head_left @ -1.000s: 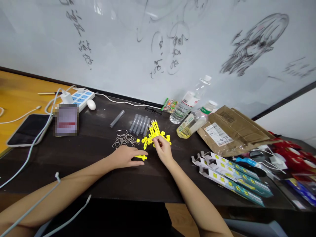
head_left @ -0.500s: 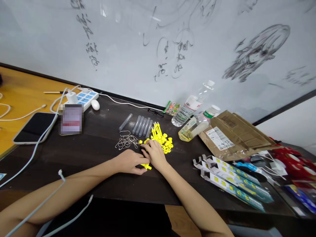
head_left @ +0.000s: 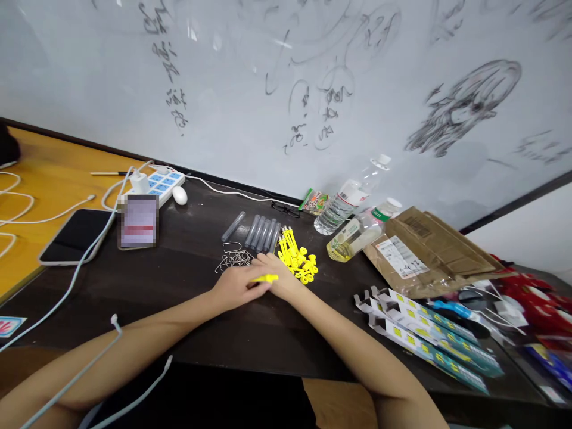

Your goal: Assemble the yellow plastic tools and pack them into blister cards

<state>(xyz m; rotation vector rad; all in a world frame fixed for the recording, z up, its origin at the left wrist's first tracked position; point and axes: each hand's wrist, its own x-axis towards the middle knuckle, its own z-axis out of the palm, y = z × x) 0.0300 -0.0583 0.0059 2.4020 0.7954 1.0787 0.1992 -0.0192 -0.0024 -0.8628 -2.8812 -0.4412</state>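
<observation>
My left hand [head_left: 235, 288] is closed on a slim yellow plastic piece [head_left: 269, 278], whose end sticks out to the right between thumb and fingers. Close against it, my right hand [head_left: 282, 280] reaches leftward, its fingertips largely hidden behind the left hand. Just beyond the hands lies a tangle of bent metal wire hooks [head_left: 233, 257], partly covered by them. Several clear plastic tubes [head_left: 261, 232] lie side by side farther back, one of them apart at the left. Right of these is a heap of yellow plastic rods and caps [head_left: 298, 257].
Two bottles [head_left: 342, 205] lean at the back right, near a brown cardboard parcel [head_left: 429, 247]. Opened narrow boxes [head_left: 429, 333] lie at the right. Leftward are a phone [head_left: 78, 235], a power strip [head_left: 165, 183] and a white cable [head_left: 71, 280]. A whiteboard [head_left: 232, 107] stands behind.
My left hand has lifted the yellow piece up and over toward the right hand. My right hand has shifted left off the yellow heap, behind the left. The view has tilted slightly.
</observation>
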